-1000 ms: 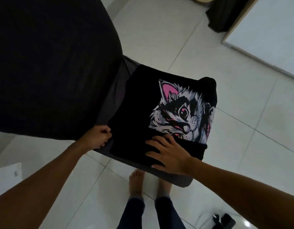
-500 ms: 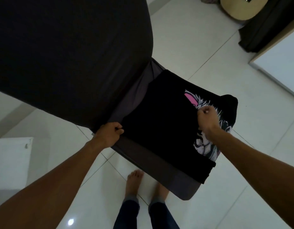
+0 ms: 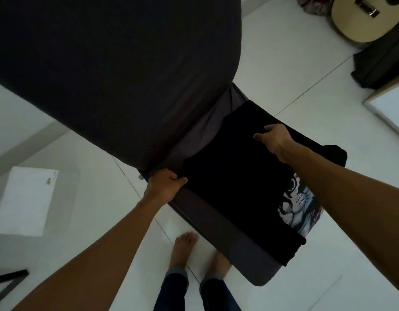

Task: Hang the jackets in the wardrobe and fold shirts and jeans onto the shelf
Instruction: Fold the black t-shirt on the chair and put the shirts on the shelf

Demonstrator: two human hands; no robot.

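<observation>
1. The black shirt (image 3: 234,189) lies folded on the corner of a bed with a dark grey sheet (image 3: 200,140), its white and pink print showing only at the edge nearest the right forearm.
2. The left hand (image 3: 163,187) has its fingers curled round the shirt's near left edge, thumb on top, pinching the cloth.
3. The right hand (image 3: 272,138) grips a fold of the shirt at its far side, fingers bent over the cloth and thumb beneath the fold.
4. Between the two sets of fingers the shirt's plain black back faces up.
5. Below the left fingers, bare feet (image 3: 185,248) stand on the white tiled floor (image 3: 283,63).
6. Far beyond the right fingers a guitar body (image 3: 360,21) rests on the floor.
7. Left of the left fingers lies a white board (image 3: 25,200).
</observation>
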